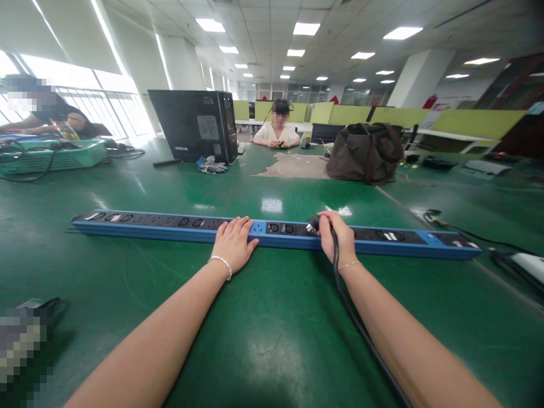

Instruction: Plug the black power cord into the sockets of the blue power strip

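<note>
A long blue power strip (289, 242) with black socket sections lies across the green table (238, 340). My left hand (234, 243) rests on the strip left of its middle, fingers spread over the top beside a blue socket section. Closed around a black plug (313, 224), my right hand (336, 233) is at the strip right of the middle, with the metal prongs pointing left, just above the sockets. The plug's thick black cable (352, 311) hangs from my right hand and runs toward the lower right, beside my forearm.
Behind the strip are a black computer case (195, 124), gloves (211, 165) and a brown bag (365, 153). A green basket (72, 156) with cables stands at the left. One person (277, 133) sits opposite, another (55, 110) at far left. Cables lie at the right.
</note>
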`<state>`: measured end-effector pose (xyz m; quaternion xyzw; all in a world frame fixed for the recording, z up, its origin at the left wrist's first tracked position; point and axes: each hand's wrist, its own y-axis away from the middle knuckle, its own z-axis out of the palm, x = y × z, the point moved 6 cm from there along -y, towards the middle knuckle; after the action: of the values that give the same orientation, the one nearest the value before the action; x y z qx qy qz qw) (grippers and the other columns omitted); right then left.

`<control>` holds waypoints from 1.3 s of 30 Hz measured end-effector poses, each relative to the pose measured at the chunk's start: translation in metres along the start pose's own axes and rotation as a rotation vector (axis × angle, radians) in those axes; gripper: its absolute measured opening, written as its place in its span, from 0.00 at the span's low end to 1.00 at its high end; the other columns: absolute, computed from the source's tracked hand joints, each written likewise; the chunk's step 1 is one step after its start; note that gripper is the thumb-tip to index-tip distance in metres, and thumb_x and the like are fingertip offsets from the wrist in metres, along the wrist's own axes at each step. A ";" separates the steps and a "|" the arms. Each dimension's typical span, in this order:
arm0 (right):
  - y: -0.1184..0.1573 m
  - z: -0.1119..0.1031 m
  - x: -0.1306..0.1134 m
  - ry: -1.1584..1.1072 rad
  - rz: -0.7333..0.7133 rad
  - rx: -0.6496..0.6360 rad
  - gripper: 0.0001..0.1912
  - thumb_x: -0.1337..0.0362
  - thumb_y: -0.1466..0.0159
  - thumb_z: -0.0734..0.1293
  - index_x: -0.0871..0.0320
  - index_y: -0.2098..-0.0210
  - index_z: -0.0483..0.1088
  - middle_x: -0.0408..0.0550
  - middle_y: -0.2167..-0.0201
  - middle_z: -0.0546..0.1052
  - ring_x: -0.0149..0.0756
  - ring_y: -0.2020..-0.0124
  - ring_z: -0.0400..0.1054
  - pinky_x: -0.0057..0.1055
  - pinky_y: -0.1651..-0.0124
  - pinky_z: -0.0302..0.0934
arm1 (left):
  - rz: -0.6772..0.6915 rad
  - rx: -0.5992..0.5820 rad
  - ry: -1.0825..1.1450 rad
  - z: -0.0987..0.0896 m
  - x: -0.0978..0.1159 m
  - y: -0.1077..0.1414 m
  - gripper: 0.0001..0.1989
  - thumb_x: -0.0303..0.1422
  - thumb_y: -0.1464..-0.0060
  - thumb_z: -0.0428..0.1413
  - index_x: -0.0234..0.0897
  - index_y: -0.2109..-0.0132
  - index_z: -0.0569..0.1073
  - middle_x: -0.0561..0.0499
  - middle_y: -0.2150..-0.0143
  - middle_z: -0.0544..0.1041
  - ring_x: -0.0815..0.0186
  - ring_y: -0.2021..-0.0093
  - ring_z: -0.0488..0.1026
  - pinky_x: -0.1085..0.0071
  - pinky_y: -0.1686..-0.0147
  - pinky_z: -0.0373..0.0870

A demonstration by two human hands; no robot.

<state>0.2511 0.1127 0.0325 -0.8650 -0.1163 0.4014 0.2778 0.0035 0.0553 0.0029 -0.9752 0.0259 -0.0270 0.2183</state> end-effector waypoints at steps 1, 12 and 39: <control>0.001 0.003 -0.006 0.043 -0.038 -0.015 0.18 0.55 0.36 0.54 0.57 0.58 0.71 0.44 0.75 0.75 0.36 0.72 0.70 0.30 0.64 0.61 | -0.001 0.000 0.001 0.000 0.000 0.000 0.26 0.43 0.42 0.43 0.38 0.40 0.61 0.46 0.38 0.64 0.57 0.38 0.58 0.56 0.40 0.50; 0.002 0.015 -0.032 0.279 -0.183 -0.116 0.15 0.60 0.35 0.53 0.57 0.60 0.69 0.48 0.70 0.76 0.37 0.68 0.70 0.29 0.64 0.58 | -0.011 0.002 0.020 0.000 0.000 0.000 0.25 0.43 0.42 0.44 0.39 0.40 0.61 0.46 0.38 0.64 0.57 0.38 0.57 0.55 0.40 0.49; 0.014 0.032 -0.040 0.543 -0.225 -0.081 0.14 0.61 0.35 0.53 0.57 0.66 0.68 0.46 0.73 0.75 0.31 0.76 0.66 0.28 0.75 0.45 | -0.009 -0.008 0.015 -0.003 0.001 0.000 0.25 0.42 0.42 0.44 0.38 0.40 0.61 0.46 0.38 0.64 0.57 0.38 0.58 0.56 0.40 0.50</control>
<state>0.2005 0.0966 0.0336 -0.9328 -0.1488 0.1171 0.3066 0.0047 0.0538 0.0054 -0.9760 0.0232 -0.0350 0.2139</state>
